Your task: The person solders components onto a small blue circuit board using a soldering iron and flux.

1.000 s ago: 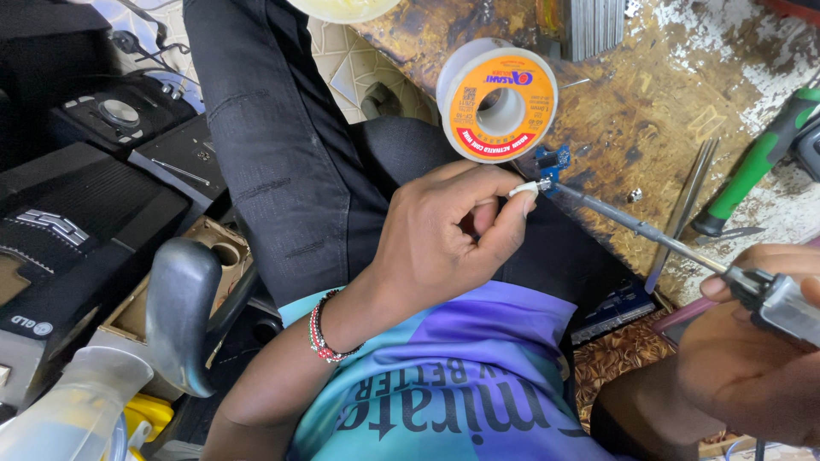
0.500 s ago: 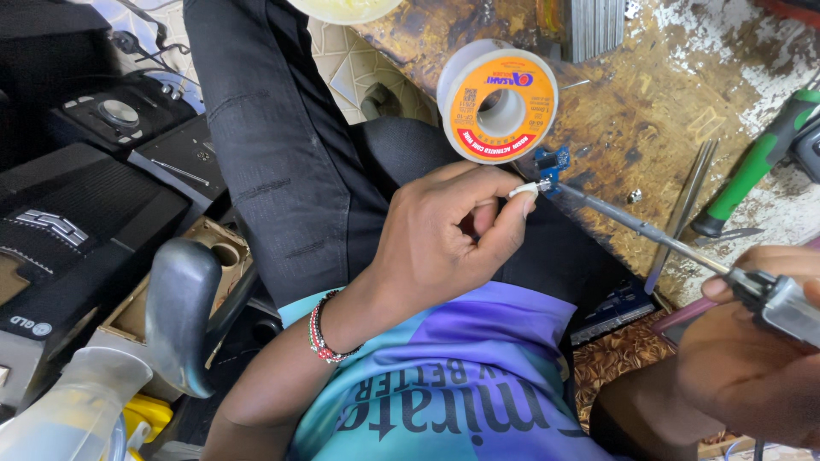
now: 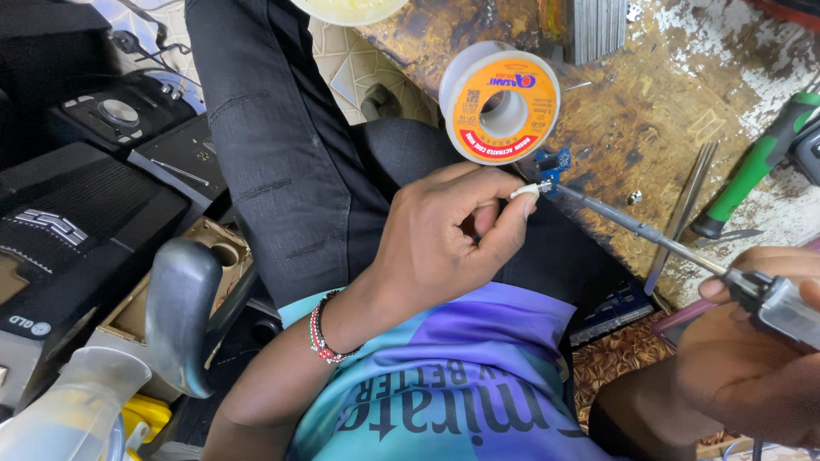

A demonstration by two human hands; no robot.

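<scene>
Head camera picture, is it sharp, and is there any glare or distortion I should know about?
Head view: evenly lit and mostly sharp at the left hand, the small blue board and the soldering iron; the right hand is cut off at the frame edge; the grey handle near the lens looks soft; no strong glare on the solder spool.

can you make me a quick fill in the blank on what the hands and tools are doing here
1. The right hand holds a soldering iron whose tip meets a small ____ circuit board.
2. The left hand pinches a short ____ piece beside that board.
3. The spool of solder has an ____ label.
4. On the worn bench lies a screwdriver with a ____ handle.

Missing words: blue; white; orange; green
</scene>
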